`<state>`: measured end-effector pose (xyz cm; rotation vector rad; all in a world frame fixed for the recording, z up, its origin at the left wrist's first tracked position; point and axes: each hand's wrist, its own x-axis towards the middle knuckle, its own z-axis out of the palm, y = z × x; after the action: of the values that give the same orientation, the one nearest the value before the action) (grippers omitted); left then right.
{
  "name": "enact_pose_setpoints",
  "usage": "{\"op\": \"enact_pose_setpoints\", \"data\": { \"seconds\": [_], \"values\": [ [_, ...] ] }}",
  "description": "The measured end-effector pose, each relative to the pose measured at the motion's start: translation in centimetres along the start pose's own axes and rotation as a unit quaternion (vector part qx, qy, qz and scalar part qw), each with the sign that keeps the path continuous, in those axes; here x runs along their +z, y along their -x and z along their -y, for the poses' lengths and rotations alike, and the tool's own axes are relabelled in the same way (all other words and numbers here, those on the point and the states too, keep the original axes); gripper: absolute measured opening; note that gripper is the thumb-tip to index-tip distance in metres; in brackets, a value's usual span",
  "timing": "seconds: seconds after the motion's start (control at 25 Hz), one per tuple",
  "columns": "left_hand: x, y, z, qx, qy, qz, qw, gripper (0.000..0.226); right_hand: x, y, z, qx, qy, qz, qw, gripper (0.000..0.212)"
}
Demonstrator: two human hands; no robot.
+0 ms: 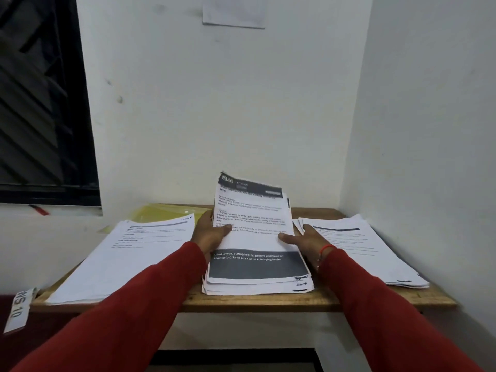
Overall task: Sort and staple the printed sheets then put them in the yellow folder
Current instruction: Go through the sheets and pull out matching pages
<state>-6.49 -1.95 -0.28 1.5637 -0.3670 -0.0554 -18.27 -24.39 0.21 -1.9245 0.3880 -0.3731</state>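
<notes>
Wooden table (268, 302): set in a white wall corner. Left paper stack (126, 259): lies at 9 o'clock of centre. Right paper stack (359, 251): lies at 3 o'clock. Centre stack of printed sheets (255, 237): near edge on the table, far end raised. Yellow folder (166, 213): flat at 11 o'clock, partly under the left stack. Left hand (212, 234): grips the centre stack's left edge, thumb on top. Right hand (303, 237): grips its right edge, thumb on top.
</notes>
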Motion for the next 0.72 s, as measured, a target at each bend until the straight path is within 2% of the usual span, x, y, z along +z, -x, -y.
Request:
{"op": "enact_pose_setpoints", "data": {
  "seconds": [0.04,0.12,0.2,0.28,0.36,0.44,0.52,0.72],
  "values": [
    [0.1,0.5,-1.0,0.038,0.033,0.01,0.999,0.042,-0.4,-0.2,-0.1,-0.001,-0.086,0.005,0.996,0.095],
    [0.4,1.4,-3.4,0.112,0.055,0.035,0.992,0.039,-0.7,-0.1,1.1,-0.061,-0.2,0.026,0.978,0.063],
    [0.6,2.1,-6.0,0.18,0.036,0.05,0.982,0.037,-1.0,-0.2,3.1,-0.139,-0.231,-0.012,0.963,0.042],
    [0.8,2.5,-7.9,0.233,0.012,0.048,0.971,0.035,-1.7,-0.1,5.6,-0.211,-0.226,-0.053,0.95,0.04],
    [1.1,2.8,-8.7,0.278,-0.011,0.034,0.96,0.035,-2.2,0.1,7.2,-0.252,-0.219,-0.061,0.941,0.041],
    [1.2,3.1,-8.0,0.297,-0.032,0.028,0.954,0.035,-2.4,0.1,6.9,-0.25,-0.214,-0.05,0.943,0.044],
    [1.3,3.5,-5.7,0.282,-0.044,0.03,0.958,0.033,-2.2,0.3,5.3,-0.233,-0.204,-0.042,0.95,0.049],
    [1.9,4.0,-3.1,0.268,-0.099,-0.014,0.958,0.025,-1.5,0.2,3.4,-0.221,-0.207,-0.037,0.952,0.043]
  ]
}}
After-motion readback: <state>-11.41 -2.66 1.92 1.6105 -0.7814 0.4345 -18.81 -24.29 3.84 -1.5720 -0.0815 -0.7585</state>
